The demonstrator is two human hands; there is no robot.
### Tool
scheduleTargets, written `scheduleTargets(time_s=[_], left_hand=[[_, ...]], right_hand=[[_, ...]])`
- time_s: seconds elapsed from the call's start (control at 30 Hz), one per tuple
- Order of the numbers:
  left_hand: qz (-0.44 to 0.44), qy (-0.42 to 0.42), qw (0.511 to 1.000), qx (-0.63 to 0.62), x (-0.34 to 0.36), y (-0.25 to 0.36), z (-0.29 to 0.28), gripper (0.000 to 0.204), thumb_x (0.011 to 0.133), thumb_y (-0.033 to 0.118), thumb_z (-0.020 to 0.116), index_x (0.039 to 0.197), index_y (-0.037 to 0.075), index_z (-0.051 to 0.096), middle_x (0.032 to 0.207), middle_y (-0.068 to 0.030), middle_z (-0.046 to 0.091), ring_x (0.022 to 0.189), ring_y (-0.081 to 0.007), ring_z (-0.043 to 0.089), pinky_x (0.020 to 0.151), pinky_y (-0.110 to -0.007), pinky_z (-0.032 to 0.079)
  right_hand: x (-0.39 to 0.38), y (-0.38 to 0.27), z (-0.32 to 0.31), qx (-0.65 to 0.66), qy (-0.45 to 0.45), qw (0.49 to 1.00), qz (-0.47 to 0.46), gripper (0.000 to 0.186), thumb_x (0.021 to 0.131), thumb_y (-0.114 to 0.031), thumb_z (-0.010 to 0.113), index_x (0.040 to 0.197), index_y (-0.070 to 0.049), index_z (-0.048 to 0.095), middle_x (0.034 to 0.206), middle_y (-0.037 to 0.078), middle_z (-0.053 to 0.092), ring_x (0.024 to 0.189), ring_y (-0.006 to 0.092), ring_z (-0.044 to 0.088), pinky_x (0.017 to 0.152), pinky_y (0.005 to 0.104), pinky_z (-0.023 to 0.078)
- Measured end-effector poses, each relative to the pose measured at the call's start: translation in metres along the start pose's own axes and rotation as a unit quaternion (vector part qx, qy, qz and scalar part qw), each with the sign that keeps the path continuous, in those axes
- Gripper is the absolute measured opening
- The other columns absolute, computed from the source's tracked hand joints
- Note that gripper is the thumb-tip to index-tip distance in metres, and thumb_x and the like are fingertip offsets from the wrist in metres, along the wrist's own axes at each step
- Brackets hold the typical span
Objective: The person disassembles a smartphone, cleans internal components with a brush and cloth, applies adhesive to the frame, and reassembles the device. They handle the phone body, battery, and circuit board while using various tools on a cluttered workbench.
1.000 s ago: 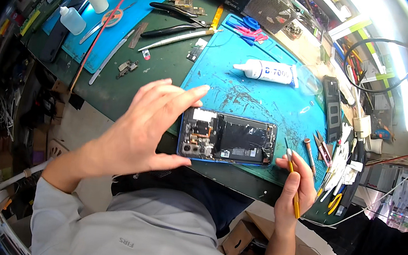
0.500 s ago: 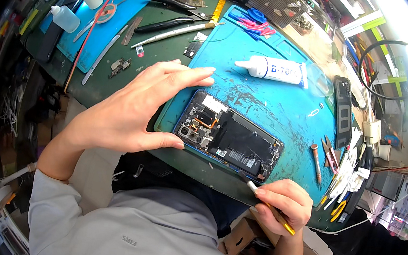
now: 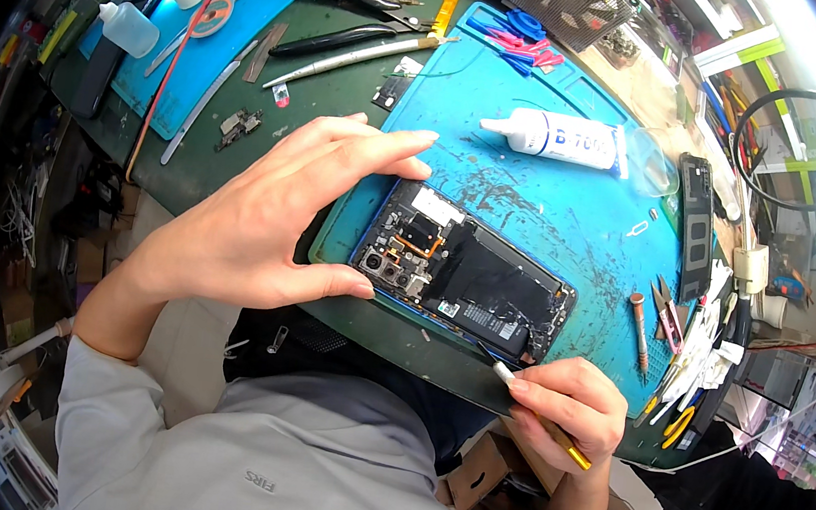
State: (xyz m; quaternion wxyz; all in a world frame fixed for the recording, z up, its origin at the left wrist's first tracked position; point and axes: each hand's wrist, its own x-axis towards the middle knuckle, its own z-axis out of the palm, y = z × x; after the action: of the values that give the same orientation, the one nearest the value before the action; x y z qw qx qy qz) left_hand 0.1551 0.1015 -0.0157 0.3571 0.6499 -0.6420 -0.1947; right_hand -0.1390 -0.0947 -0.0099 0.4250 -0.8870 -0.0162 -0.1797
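Observation:
An opened smartphone [image 3: 486,279], back cover off, lies tilted on the blue mat [image 3: 573,223]. Its black battery, camera lenses and circuit board are bare. My left hand [image 3: 262,208] spans the phone's left end, thumb at the lower corner and fingers stretched along the upper corner, gripping it loosely by the edges. Between the thumb and fingers of my right hand [image 3: 572,405] is a slim gold-handled tool [image 3: 557,435] with a white collar and thin dark tip. That tip is at the phone's lower edge near its right end; whether it touches is too small to tell.
A white glue tube [image 3: 562,139] lies behind the phone. To the right are a black phone back panel [image 3: 693,227], pink-handled scissors [image 3: 668,315] and white strips [image 3: 704,354]. Black-handled cutters [image 3: 337,40], a grey tool [image 3: 349,62] and plastic bottles [image 3: 130,30] occupy the left.
The whole view has shifted slightly, so the phone and mat items appear a little further right. Both hands keep nearly the same pose, the tool tip still by the phone's lower edge.

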Motion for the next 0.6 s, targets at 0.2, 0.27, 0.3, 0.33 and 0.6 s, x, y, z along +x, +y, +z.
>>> scheduleTargets(time_s=[0.2,0.27,0.3,0.33,0.6], left_hand=[[-0.003,0.002,1.0,0.002,0.0002,0.0009,0.0,0.105,0.069,0.017,0.09,0.158,0.0,0.037,0.142,-0.0125,0.063,0.136,-0.0344,0.052,0.124,-0.057,0.028],[0.0,0.002,1.0,0.003,-0.0001,0.0007,0.0002,0.105,0.069,0.017,0.09,0.158,0.0,0.038,0.142,-0.0126,0.063,0.136,-0.0344,0.052,0.124,-0.057,0.028],[0.002,0.002,1.0,0.004,-0.0001,0.0003,0.0002,0.105,0.069,0.017,0.09,0.158,0.0,0.038,0.142,-0.0126,0.062,0.136,-0.0344,0.051,0.124,-0.057,0.028],[0.002,-0.002,1.0,0.004,0.0001,0.0001,0.0002,0.104,0.069,0.017,0.09,0.158,0.0,0.038,0.143,-0.0127,0.062,0.137,-0.0344,0.051,0.124,-0.057,0.028],[0.001,0.002,1.0,-0.007,-0.0024,-0.0009,0.0015,0.105,0.071,0.027,0.092,0.157,0.0,0.038,0.143,-0.013,0.061,0.136,-0.0347,0.051,0.122,-0.057,0.029]], right_hand=[[0.0002,0.0017,0.0012,0.006,-0.008,1.0,0.02,0.034,0.07,0.002,0.081,0.104,0.0,0.079,0.093,0.014,0.076,0.076,0.025,0.07,0.066,0.0327,0.053],[0.0014,0.0026,0.0018,0.009,-0.011,1.0,0.019,0.034,0.07,0.001,0.082,0.104,0.0,0.079,0.094,0.014,0.076,0.076,0.0247,0.07,0.065,0.0325,0.053],[0.0018,0.0028,0.0021,0.011,-0.012,1.0,0.019,0.034,0.071,0.001,0.082,0.104,0.0,0.079,0.094,0.014,0.076,0.076,0.0246,0.07,0.065,0.0324,0.052],[0.0019,0.0028,0.0022,0.009,-0.013,1.0,0.02,0.034,0.071,0.0,0.082,0.105,0.0,0.079,0.094,0.014,0.076,0.076,0.0245,0.07,0.065,0.0323,0.052],[-0.0002,0.0049,0.0015,-0.003,-0.02,1.0,0.009,0.034,0.072,-0.003,0.084,0.106,-0.001,0.079,0.095,0.013,0.078,0.077,0.0237,0.071,0.066,0.0317,0.052]])
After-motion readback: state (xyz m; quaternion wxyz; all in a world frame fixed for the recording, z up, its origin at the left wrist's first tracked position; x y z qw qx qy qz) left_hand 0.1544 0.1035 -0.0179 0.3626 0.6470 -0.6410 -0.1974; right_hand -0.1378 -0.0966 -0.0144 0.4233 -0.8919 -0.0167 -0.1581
